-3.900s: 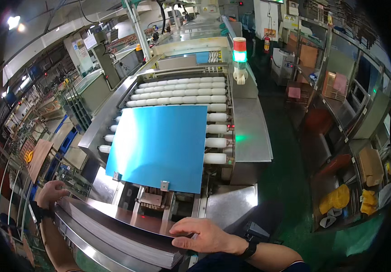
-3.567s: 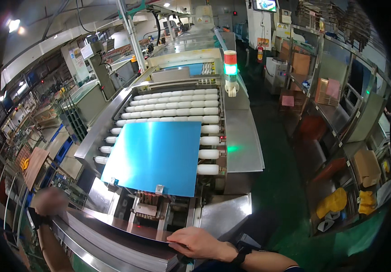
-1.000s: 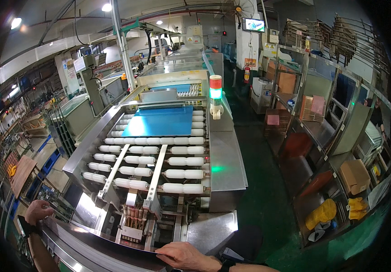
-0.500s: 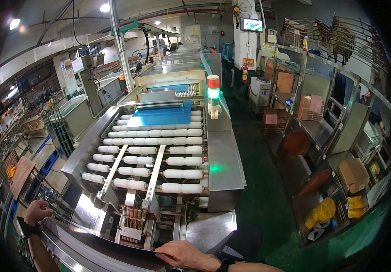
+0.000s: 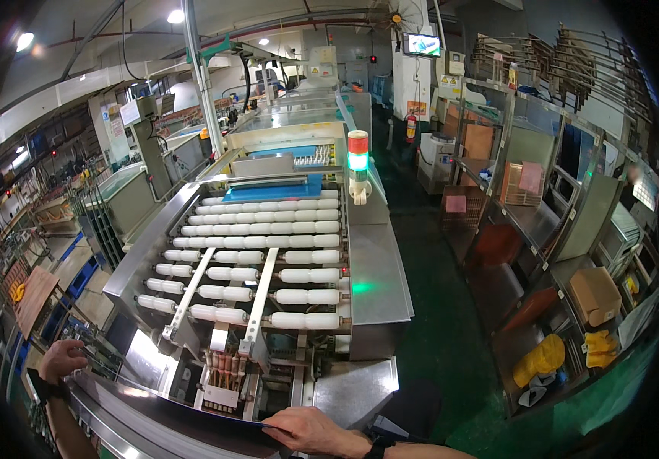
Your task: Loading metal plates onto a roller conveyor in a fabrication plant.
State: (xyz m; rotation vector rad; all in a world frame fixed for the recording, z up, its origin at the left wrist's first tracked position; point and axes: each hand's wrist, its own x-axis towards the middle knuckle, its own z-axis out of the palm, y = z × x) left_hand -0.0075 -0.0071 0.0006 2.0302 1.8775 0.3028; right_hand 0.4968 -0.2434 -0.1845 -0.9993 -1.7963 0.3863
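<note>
A thin dark panel (image 5: pixel 184 417) lies edge-on across the front of a roller conveyor, at the bottom of the view. My right hand (image 5: pixel 310 430) is closed on its right end, thumb and fingers pinching the edge. At its left end, my left hand (image 5: pixel 62 361) has its fingers curled at the corner; the exact grip is partly hidden. Beyond the panel, white rollers (image 5: pixel 264 228) run away from me, with two pale metal bars (image 5: pixel 261 302) slanting over the nearer ones. A blue sheet (image 5: pixel 284 189) lies on the far rollers, partly under the machine's crossbar.
A signal tower (image 5: pixel 358 164) glows green-white on the conveyor's right housing (image 5: pixel 375 283). Metal shelving (image 5: pixel 524 279) at the right holds a cardboard box (image 5: pixel 595 294) and yellow gloves (image 5: pixel 540 359). A brown board (image 5: pixel 37 300) leans at the left. Green floor (image 5: pixel 429 306) runs between machine and shelves.
The blue sheet has moved away from me along the rollers, farther under the crossbar. Both my hands and the dark panel have hardly moved. A person at the far right is now less visible.
</note>
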